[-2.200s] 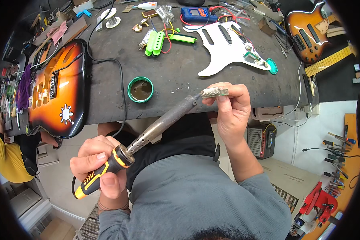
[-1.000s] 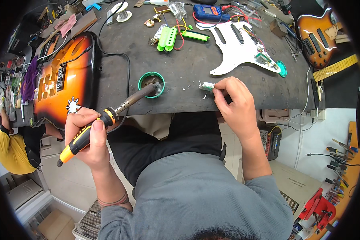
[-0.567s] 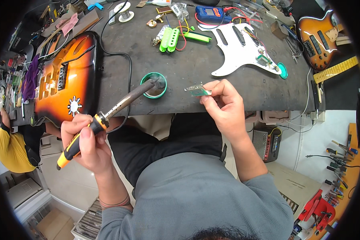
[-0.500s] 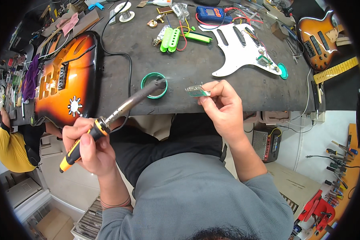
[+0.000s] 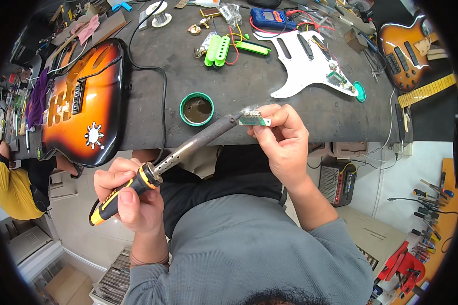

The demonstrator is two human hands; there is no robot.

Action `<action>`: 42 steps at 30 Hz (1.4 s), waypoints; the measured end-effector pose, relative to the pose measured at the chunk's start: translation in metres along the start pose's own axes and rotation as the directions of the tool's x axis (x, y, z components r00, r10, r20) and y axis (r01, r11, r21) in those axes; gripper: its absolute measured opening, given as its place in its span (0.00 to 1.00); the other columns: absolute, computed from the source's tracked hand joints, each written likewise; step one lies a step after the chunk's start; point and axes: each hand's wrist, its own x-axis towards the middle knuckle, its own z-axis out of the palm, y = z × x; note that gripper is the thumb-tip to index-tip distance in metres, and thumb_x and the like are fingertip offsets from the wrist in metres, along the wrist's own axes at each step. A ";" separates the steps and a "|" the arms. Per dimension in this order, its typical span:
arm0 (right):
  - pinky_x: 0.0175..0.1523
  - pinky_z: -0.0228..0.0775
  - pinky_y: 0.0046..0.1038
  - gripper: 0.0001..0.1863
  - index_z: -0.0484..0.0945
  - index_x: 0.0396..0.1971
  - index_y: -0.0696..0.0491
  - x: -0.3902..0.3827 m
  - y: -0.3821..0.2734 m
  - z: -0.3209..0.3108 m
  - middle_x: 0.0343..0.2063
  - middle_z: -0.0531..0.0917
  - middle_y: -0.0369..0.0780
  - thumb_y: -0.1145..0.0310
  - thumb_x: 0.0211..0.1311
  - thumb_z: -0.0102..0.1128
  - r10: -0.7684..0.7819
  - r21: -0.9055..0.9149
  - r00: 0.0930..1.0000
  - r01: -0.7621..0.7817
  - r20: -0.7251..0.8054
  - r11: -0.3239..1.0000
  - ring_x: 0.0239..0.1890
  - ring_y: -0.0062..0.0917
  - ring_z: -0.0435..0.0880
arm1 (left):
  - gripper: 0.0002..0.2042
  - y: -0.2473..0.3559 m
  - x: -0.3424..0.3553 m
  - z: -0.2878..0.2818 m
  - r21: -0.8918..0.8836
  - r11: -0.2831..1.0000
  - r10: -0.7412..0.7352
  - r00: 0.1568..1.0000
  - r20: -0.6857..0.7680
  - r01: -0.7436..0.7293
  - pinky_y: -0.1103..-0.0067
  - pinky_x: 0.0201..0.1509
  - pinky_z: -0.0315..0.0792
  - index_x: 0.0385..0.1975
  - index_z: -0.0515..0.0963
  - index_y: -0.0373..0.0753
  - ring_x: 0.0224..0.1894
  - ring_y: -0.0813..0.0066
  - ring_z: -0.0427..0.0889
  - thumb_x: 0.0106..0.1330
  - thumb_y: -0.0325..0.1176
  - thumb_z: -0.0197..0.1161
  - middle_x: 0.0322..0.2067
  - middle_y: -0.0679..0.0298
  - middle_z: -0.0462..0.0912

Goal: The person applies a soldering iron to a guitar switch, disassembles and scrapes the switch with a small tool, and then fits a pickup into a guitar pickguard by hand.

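Observation:
My left hand [image 5: 132,198] is closed round the black and yellow handle of a soldering iron [image 5: 188,147], its metal shaft angled up to the right. The iron's tip meets the top of a small green circuit board [image 5: 253,121] with metal contacts, where a whitish wisp shows; exact contact is hard to make out. My right hand [image 5: 282,140] pinches that board between thumb and fingers, above the bench's front edge. Just left of the board, an open green tin [image 5: 197,109] of brown paste stands on the dark bench [image 5: 158,112].
Guitar bodies [image 5: 86,127] lie left and right [image 5: 402,56]. Behind are a white pickguard [image 5: 300,71], green pickup parts [image 5: 216,51], a meter [image 5: 272,20] and solder spool [image 5: 158,15]. A black cable crosses the bench. Another person [image 5: 15,188] in yellow is at far left.
The iron has moved up and right from over the tin to the board's contacts, with my left hand shifting right. The board stays pinched in my right hand, slightly lower.

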 end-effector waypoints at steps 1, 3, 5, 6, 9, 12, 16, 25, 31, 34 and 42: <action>0.50 0.78 0.26 0.10 0.72 0.36 0.55 0.000 -0.001 0.001 0.43 0.85 0.42 0.88 0.68 0.58 0.003 0.010 1.000 -0.003 -0.007 1.000 0.43 0.21 0.83 | 0.12 0.000 0.000 0.000 -0.001 1.000 -0.002 1.000 0.002 0.002 0.85 0.18 0.64 0.42 0.72 0.34 0.19 0.82 0.64 0.72 0.38 0.60 0.28 0.57 0.73; 0.49 0.78 0.25 0.10 0.72 0.36 0.55 0.000 -0.001 0.000 0.43 0.85 0.43 0.88 0.69 0.59 0.006 0.019 1.000 -0.006 -0.016 1.000 0.42 0.21 0.83 | 0.17 0.002 -0.001 -0.001 0.012 0.999 -0.051 0.997 -0.051 0.052 0.85 0.17 0.63 0.41 0.70 0.36 0.19 0.80 0.67 0.70 0.43 0.68 0.29 0.57 0.74; 0.48 0.78 0.24 0.10 0.72 0.36 0.56 0.000 0.000 -0.002 0.43 0.85 0.43 0.88 0.69 0.58 -0.020 0.028 1.000 0.020 0.008 0.999 0.42 0.21 0.83 | 0.17 0.002 -0.001 0.000 0.010 0.999 -0.045 0.998 -0.041 0.046 0.85 0.17 0.64 0.41 0.70 0.36 0.18 0.81 0.67 0.70 0.43 0.68 0.29 0.57 0.74; 0.48 0.78 0.24 0.10 0.72 0.36 0.56 0.000 -0.001 -0.001 0.43 0.85 0.43 0.88 0.69 0.58 -0.020 0.027 1.000 0.020 0.006 0.999 0.42 0.21 0.83 | 0.17 0.002 -0.001 0.000 0.009 0.999 -0.039 0.999 -0.031 0.039 0.85 0.17 0.64 0.42 0.70 0.36 0.18 0.81 0.66 0.71 0.43 0.68 0.29 0.57 0.74; 0.47 0.78 0.24 0.10 0.72 0.36 0.56 0.000 -0.002 0.000 0.43 0.85 0.43 0.88 0.69 0.58 0.002 0.035 1.000 -0.001 -0.027 0.999 0.42 0.20 0.83 | 0.17 0.001 -0.001 0.001 0.014 0.999 -0.033 0.999 -0.027 0.033 0.85 0.18 0.64 0.42 0.71 0.36 0.18 0.81 0.66 0.71 0.43 0.67 0.29 0.57 0.74; 0.48 0.78 0.24 0.10 0.71 0.36 0.56 0.000 0.000 -0.002 0.43 0.85 0.43 0.88 0.69 0.58 -0.019 0.040 1.000 0.019 -0.003 0.999 0.42 0.21 0.84 | 0.17 0.001 -0.002 0.002 0.010 0.999 -0.031 0.999 -0.019 0.031 0.85 0.18 0.64 0.43 0.71 0.36 0.18 0.82 0.66 0.72 0.43 0.67 0.28 0.57 0.74; 0.48 0.78 0.25 0.10 0.71 0.36 0.56 -0.001 -0.002 -0.001 0.44 0.85 0.44 0.87 0.70 0.58 -0.007 0.051 1.000 0.008 -0.021 0.999 0.43 0.21 0.84 | 0.17 0.001 -0.002 0.003 0.009 0.999 -0.032 0.999 -0.011 0.032 0.84 0.18 0.64 0.43 0.71 0.36 0.18 0.82 0.66 0.72 0.43 0.67 0.28 0.57 0.74; 0.50 0.81 0.25 0.08 0.71 0.35 0.54 -0.002 -0.005 -0.001 0.44 0.85 0.43 0.83 0.74 0.57 0.006 0.012 1.000 -0.006 -0.029 1.000 0.42 0.20 0.85 | 0.17 0.001 -0.003 0.004 0.014 0.999 -0.029 1.000 -0.007 0.029 0.84 0.18 0.65 0.43 0.71 0.36 0.18 0.82 0.66 0.73 0.43 0.66 0.28 0.57 0.74; 0.50 0.79 0.26 0.09 0.72 0.37 0.56 -0.003 -0.004 -0.002 0.44 0.84 0.43 0.87 0.70 0.59 0.001 0.046 1.000 0.001 -0.030 0.999 0.43 0.21 0.84 | 0.17 0.001 -0.003 0.005 0.022 1.000 -0.020 1.000 -0.009 0.021 0.83 0.18 0.65 0.43 0.71 0.36 0.18 0.82 0.66 0.73 0.43 0.66 0.28 0.57 0.74; 0.50 0.79 0.26 0.09 0.72 0.37 0.56 -0.003 -0.003 -0.002 0.44 0.84 0.43 0.87 0.70 0.59 -0.004 0.046 1.000 0.005 -0.031 0.999 0.43 0.21 0.84 | 0.17 0.001 -0.003 0.005 0.022 0.999 -0.023 1.000 -0.010 0.023 0.84 0.18 0.65 0.43 0.71 0.36 0.17 0.82 0.66 0.73 0.43 0.66 0.28 0.57 0.74; 0.51 0.79 0.26 0.08 0.72 0.37 0.57 -0.003 -0.003 -0.003 0.45 0.84 0.44 0.87 0.70 0.59 -0.018 0.054 1.000 0.019 -0.020 0.998 0.43 0.21 0.84 | 0.12 -0.002 -0.003 0.005 -0.014 1.000 -0.008 1.000 0.016 0.008 0.86 0.17 0.65 0.42 0.72 0.35 0.18 0.82 0.65 0.73 0.39 0.61 0.29 0.56 0.74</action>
